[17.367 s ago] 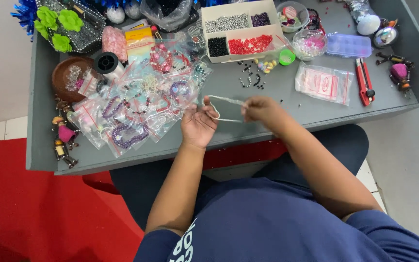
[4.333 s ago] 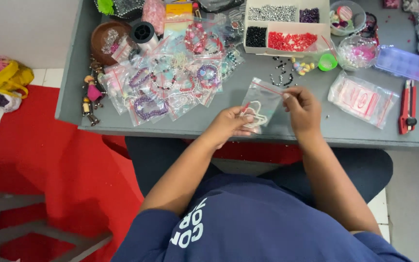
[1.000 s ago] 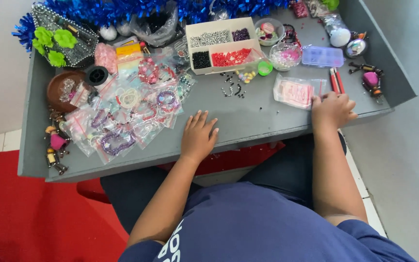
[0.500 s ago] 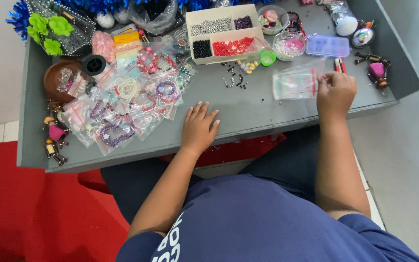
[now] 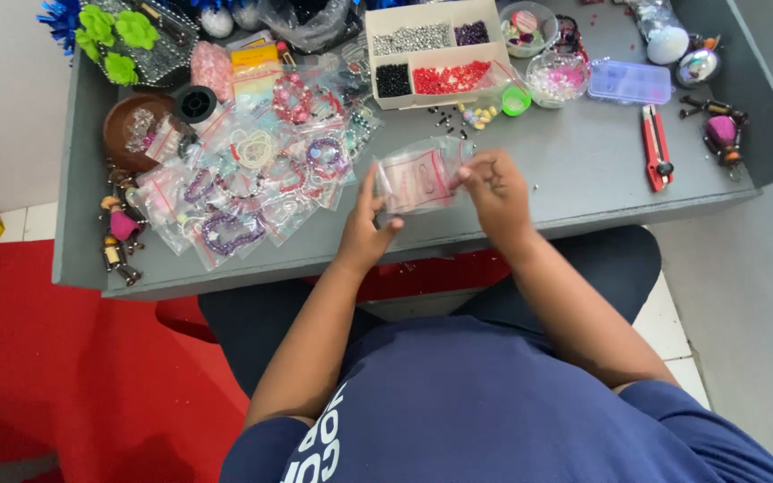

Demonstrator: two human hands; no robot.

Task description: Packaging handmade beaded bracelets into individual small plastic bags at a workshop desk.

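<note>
Clear bags (stacked) between hands

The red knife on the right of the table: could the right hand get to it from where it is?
Probably yes. The red knife lies apart on bare grey table, nothing between it and the right hand. But that hand and the left hand both hold a clear bag.

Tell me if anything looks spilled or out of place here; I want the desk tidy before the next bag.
A few loose beads lie scattered on the grey table just in front of the divided bead box, outside any compartment. Otherwise nothing looks damaged; both hands, left hand and right hand, hold a clear bag.
</note>
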